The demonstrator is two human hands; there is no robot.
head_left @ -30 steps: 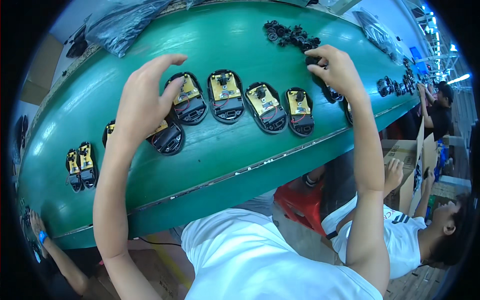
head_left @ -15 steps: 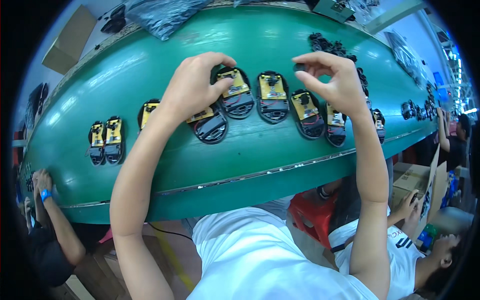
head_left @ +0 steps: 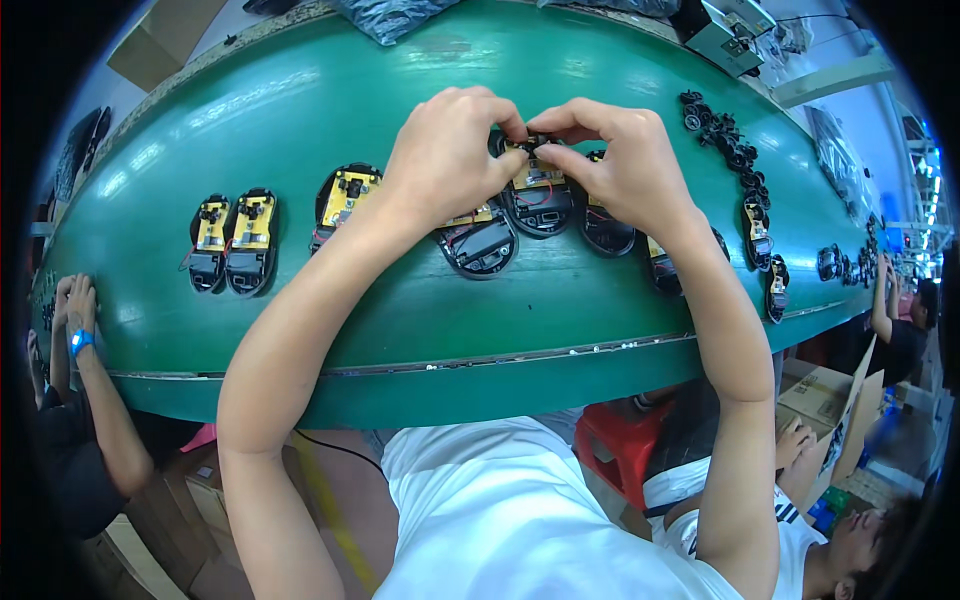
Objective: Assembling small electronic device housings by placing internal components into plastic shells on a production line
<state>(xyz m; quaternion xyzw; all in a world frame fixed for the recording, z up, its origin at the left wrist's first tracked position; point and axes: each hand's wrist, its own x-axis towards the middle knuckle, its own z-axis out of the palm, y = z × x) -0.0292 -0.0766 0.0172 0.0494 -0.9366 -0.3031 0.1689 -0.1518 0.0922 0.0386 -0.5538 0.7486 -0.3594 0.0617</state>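
Two-Handed Finger Position

Left hand (head_left: 447,150) and right hand (head_left: 630,155): fingertips close together over the upper end of the black housing (head_left: 540,215), directly beneath them. Thumbs and index fingers bent inward; whether they pinch a part cannot be told.

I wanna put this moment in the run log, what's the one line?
left hand: at black-and-yellow unit, far end; right hand: same end; grip: unclear; nearby: other units, black parts; surface: green table

the green table (head_left: 300,110) leaves a path beyond the black housings (head_left: 483,246), but small black parts (head_left: 735,152) obstruct its right.
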